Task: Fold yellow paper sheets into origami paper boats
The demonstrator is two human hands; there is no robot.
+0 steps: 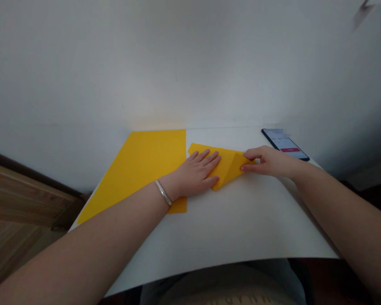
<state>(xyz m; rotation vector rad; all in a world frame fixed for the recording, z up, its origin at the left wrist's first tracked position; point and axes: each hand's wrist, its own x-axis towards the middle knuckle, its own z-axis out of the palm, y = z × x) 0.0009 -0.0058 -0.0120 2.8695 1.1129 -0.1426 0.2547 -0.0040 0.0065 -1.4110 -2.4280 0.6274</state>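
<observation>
A folded piece of yellow paper (230,163) lies on the white table in front of me, with a crease running across its right part. Flat on its left part rests my left hand (198,173), fingers spread, a silver bangle on the wrist. At the paper's right end, my right hand (263,161) pinches the pointed corner between thumb and fingers. A larger flat yellow sheet (146,163) lies to the left, partly covered by my left forearm and hand.
A phone (285,145) with its screen lit lies at the table's back right corner. The white table (231,233) meets a pale wall (178,63) at the back. Wooden furniture (22,212) stands at the left, below the table's edge.
</observation>
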